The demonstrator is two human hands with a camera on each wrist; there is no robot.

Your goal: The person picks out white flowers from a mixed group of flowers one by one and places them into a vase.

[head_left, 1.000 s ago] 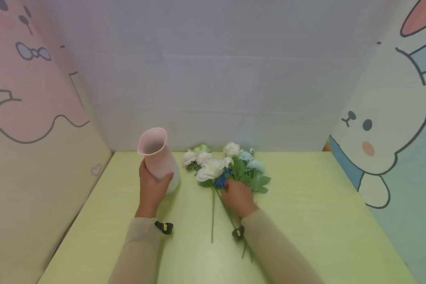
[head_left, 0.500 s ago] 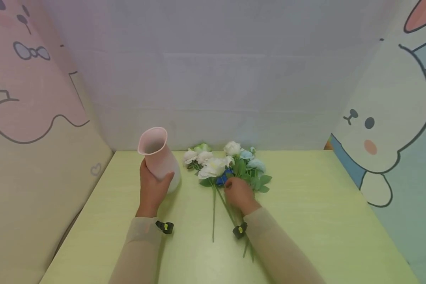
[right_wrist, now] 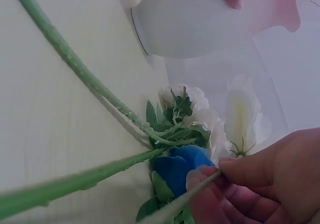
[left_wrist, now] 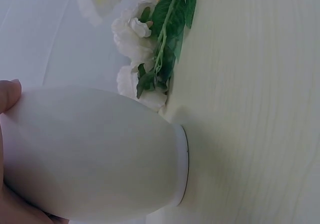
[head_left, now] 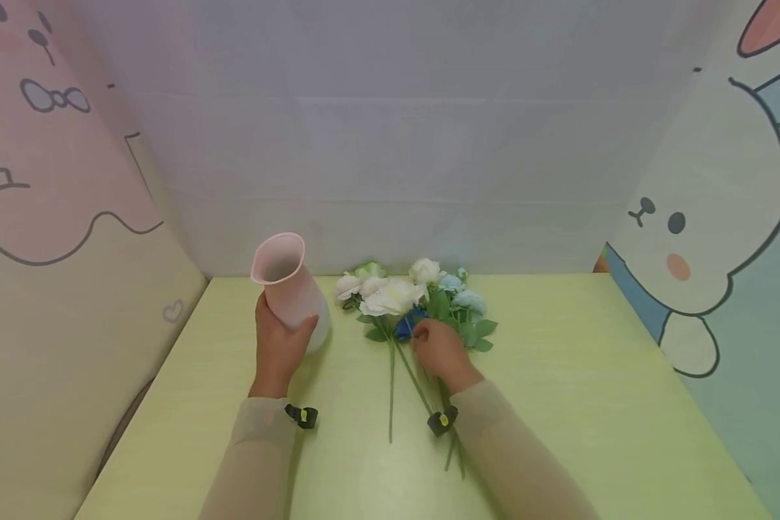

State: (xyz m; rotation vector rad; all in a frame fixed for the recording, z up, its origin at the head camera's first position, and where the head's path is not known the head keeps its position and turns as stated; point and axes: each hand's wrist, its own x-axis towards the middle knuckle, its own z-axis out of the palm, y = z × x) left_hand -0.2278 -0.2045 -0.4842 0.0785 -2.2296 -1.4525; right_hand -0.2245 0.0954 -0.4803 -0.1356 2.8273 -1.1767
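Pinching a thin stem (right_wrist: 185,197) between thumb and fingers of the right hand (head_left: 440,350), we are moving what appears to be its bloom, the white flower with a yellow centre (head_left: 395,296). Compared with half a second ago, this bloom is showing slightly higher and further right, beside the blue flower (head_left: 406,324). We are reading this as one stem separating from the bunch, while the pale blue flowers (head_left: 469,302) are remaining on the table (head_left: 559,375). With the left hand (head_left: 282,350), we are maintaining an unchanged grip around the vase (head_left: 308,310), left of the flowers.

We are not confirming whether the vase base is bearing fully on the table. In the head view, the right hand is covering the pinch; in the left wrist view, the frame is cutting off the vase mouth. We are also failing to match the thick green stem (right_wrist: 85,184) to any bloom.
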